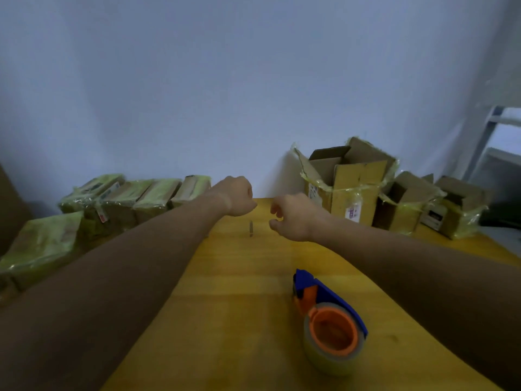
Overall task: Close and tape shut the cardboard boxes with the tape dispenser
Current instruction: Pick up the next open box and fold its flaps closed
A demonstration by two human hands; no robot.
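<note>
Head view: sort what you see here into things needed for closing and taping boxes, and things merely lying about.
For the job:
- tape dispenser, on the table
- open boxes, far right
- taped boxes, left
- left hand and right hand, both holding nothing

Lying about:
- small stick-like thing between the hands, too blurred to identify

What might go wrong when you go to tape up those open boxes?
The tall open box stands at the table's far edge with old tape hanging off its flaps, so new tape may stick badly. The tape dispenser lies near the right arm; a sweep could knock it. Neither the left hand nor the right hand holds anything.
</note>
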